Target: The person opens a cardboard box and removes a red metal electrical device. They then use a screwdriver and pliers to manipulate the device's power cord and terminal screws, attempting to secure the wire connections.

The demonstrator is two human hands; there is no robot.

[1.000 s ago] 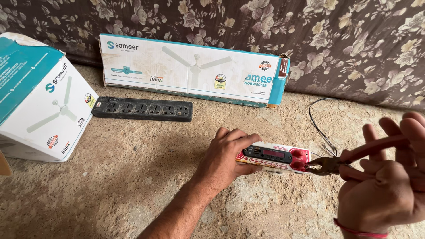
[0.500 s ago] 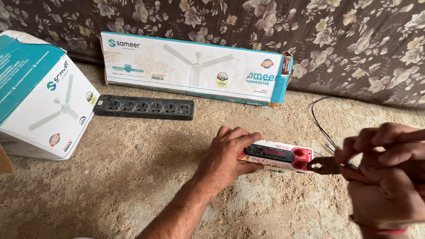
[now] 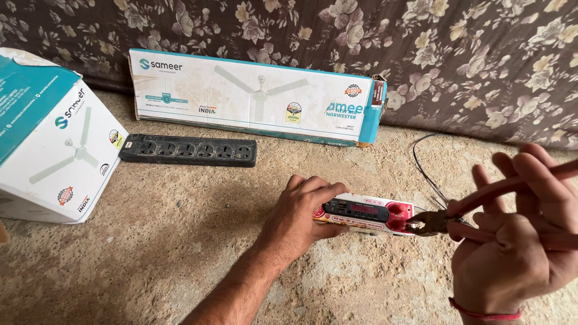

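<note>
A small rectangular audio player module [image 3: 367,214] with a white and red face, a black display and a red knob lies on the rough floor. My left hand [image 3: 301,212] presses down on its left end and holds it steady. My right hand [image 3: 518,241] grips the reddish handles of a pair of pliers [image 3: 435,222]. The pliers' metal jaws touch the module's right end, beside the red knob. A red thread band circles my right wrist.
A black power strip [image 3: 188,150] lies behind and left of the module. A long white and teal fan carton [image 3: 256,99] leans against a floral cloth [image 3: 421,54]. A second fan box [image 3: 51,141] stands at left. A thin black wire [image 3: 421,165] curls near the pliers.
My right hand has shifted on the plier handles, its fingers spread wider and then closer again. The jaws stay at the module's right end. My left hand has not moved.
</note>
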